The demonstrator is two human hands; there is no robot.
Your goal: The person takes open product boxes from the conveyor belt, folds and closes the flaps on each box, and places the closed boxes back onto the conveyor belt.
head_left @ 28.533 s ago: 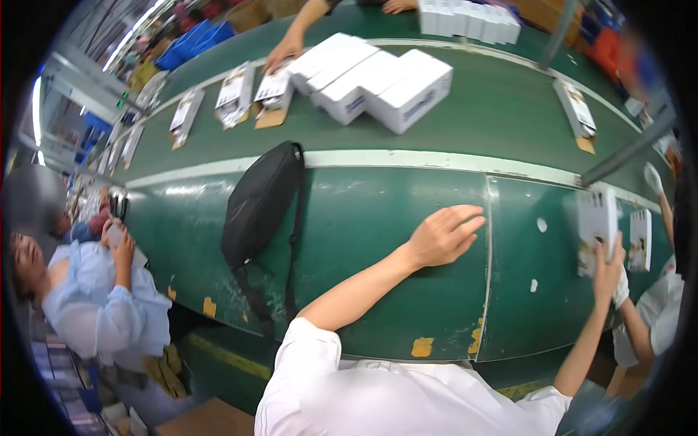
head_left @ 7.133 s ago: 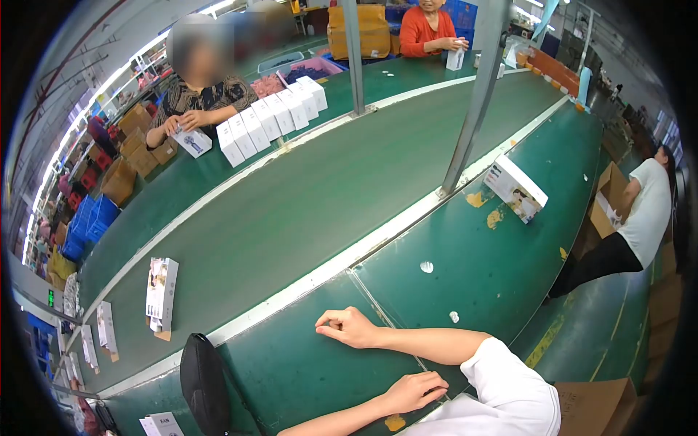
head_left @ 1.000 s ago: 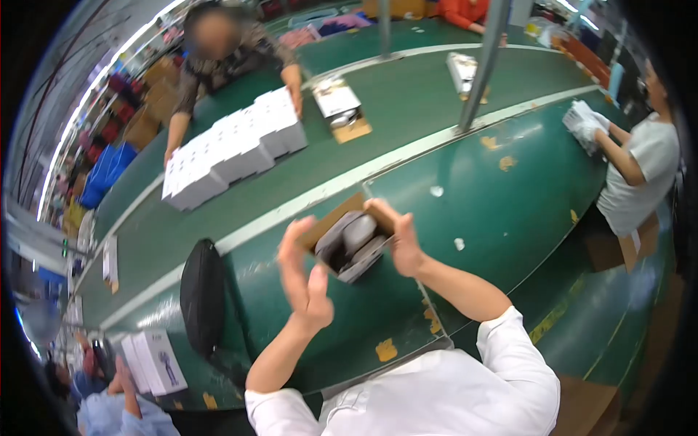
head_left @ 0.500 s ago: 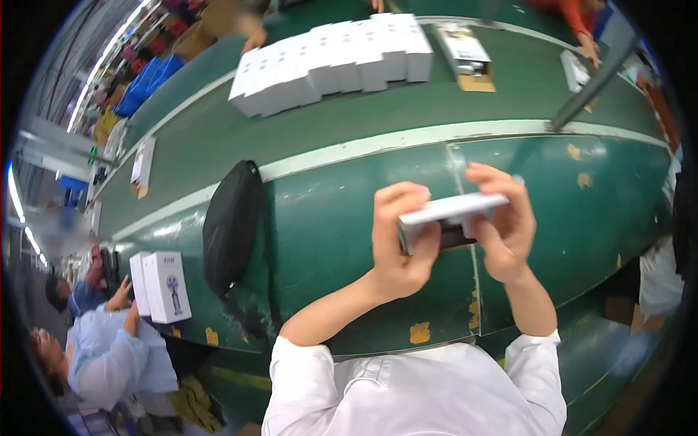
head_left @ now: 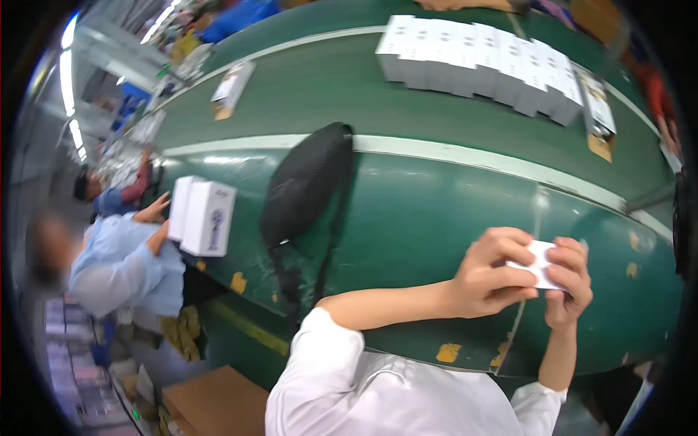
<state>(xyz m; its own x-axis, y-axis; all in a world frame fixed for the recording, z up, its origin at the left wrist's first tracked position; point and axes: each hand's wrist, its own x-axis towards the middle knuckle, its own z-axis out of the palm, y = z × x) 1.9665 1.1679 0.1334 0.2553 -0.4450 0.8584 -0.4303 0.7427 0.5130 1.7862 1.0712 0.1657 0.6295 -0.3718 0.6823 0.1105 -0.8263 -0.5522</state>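
Note:
Between both hands is a small white box [head_left: 539, 263], held over the green worktable [head_left: 407, 218]. My left hand [head_left: 494, 275] is closed around its left side, with the fingers curled over the front. My right hand [head_left: 571, 280] grips the right side, fingertips pressed on the white face. Much of the box is hidden behind the fingers. To the left on the same table lies a black bag [head_left: 309, 185] with a strap, apart from both hands.
A row of several white boxes [head_left: 476, 62] stands on the green conveyor [head_left: 305, 91]. Open cartons with contents [head_left: 600, 112] lie beside it and farther left. At left, a person in light blue [head_left: 131, 261] touches two white boxes [head_left: 209, 218]. A cardboard box [head_left: 218, 400] sits below.
The view has swung left, so the table and conveyor appear shifted right. The held box has turned: its dark underside no longer shows, and a white face is toward me. Both hands still hold it.

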